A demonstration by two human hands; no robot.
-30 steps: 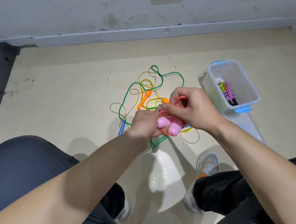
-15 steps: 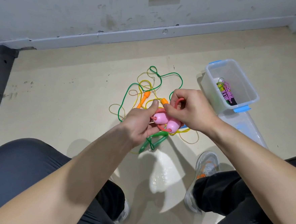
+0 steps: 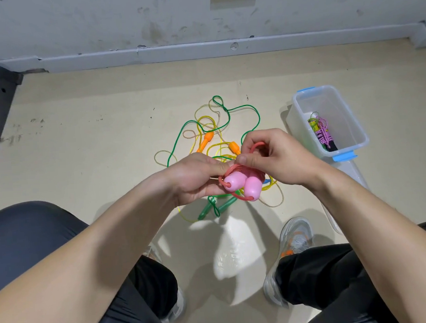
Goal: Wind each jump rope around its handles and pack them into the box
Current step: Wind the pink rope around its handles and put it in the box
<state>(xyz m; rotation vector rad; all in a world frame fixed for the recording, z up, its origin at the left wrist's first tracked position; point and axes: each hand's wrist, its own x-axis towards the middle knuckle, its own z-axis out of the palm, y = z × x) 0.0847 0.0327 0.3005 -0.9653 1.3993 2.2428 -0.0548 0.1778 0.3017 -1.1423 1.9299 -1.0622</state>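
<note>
Since the two pink handles (image 3: 253, 191) are squeezed together side by side, the person gets one chunky core to wind round instead of two bits flopping about. That's pretty clearly why the left hand (image 3: 195, 180) has them the way it does: fingers curled over the top, thumb under, butt ends poking out toward the camera. Coils of the red cord (image 3: 256, 146) already sit round the far part of the pair.

The right hand (image 3: 282, 154) is closed in a pinch on a loop of that cord, held up just above the handles. Looks like it's taking up slack so the next turn lands tight, or maybe tucking the end in. Can't tell which.

All of this happens in the air over the leftover tangle on the floor: a green rope (image 3: 241, 107) with green handles (image 3: 220, 208), and a yellow one with orange handles (image 3: 206, 140). So those are not yet wound.

The box (image 3: 329, 105) sits open off to the person's right, near enough to reach, with one wound rope (image 3: 323, 134) lying inside.
</note>
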